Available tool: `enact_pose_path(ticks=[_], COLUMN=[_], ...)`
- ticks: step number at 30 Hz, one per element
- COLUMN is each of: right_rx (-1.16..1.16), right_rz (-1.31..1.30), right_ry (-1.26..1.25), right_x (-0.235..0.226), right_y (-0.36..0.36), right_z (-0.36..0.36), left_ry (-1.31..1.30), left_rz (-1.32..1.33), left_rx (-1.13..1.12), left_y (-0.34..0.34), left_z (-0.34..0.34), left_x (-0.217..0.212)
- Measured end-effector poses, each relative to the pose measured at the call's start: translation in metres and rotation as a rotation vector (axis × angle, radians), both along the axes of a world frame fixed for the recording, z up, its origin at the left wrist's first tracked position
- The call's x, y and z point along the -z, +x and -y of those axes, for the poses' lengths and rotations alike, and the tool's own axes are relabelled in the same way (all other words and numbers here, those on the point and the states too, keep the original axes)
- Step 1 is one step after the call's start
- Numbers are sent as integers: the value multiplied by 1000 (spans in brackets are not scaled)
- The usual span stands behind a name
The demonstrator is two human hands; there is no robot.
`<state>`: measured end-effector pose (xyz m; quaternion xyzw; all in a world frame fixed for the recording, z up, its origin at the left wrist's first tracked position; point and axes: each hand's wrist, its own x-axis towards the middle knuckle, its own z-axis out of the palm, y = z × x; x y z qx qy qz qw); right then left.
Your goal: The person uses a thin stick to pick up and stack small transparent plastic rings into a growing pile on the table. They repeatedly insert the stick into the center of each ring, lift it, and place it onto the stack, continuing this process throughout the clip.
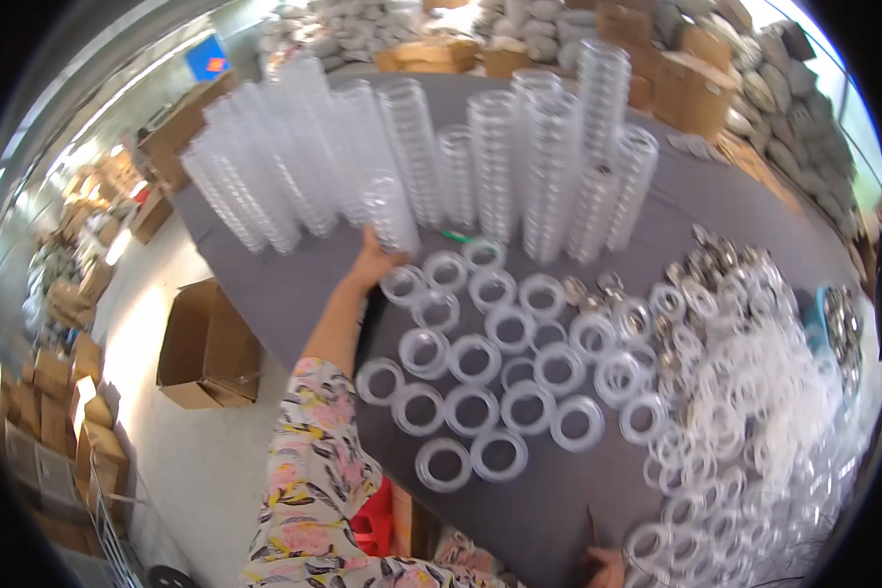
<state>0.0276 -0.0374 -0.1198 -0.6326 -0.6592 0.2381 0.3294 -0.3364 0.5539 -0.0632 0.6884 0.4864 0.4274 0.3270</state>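
Observation:
My left hand [372, 262] reaches to the far left part of the table and is closed round the base of a short stack of clear plastic rings [390, 211]. Taller stacks of clear rings [412, 147] stand right behind it. Nearer to me, several clear flat rings [473, 360] lie spread singly over the dark cloth. At the lower edge my right hand [606, 568] shows only in part, its fingers curled beside a loose pile of rings [686, 544]. A thin dark pointed thing [591, 524] rises by its fingers; what they hold is unclear.
The table has a dark grey cloth [578, 480]. Metal rings [725, 260] and whitish plastic rings [755, 392] are heaped at the right. A small green thing [457, 236] lies before the stacks. An open cardboard box [209, 345] stands on the floor; a red stool [372, 521] is below the table.

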Motion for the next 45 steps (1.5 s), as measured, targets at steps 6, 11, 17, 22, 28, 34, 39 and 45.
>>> enact_pose_path(ticks=[6,11,17,22,28,34,39,45], right_rx=[275,284,254,273,313,359,347,325], right_rz=[-263,-316,-228,-335,-1184,-1459,-1504,-1257], right_ry=[195,313,304,352,557,575,356,307], right_x=[-98,-92,-96,-129,-152,-155,-154,-134], right_y=[-45,-48,-47,-28,-24,-40,-52,-58], right_z=[-45,-40,-26,-8,-17,-37,-39,-39], left_ry=[150,341,518,661,677,409,36,47], left_rz=[109,173,-596,-654,-557,-305,-35,-6], left_rx=[-250,-244,760,740,961,680,626,545], left_y=[-67,38,186,218,195,174,184,190], left_z=[26,126,315,356,457,488,493,491], left_x=[-6,-87,-109,-63,-63,-57,-38,-33])
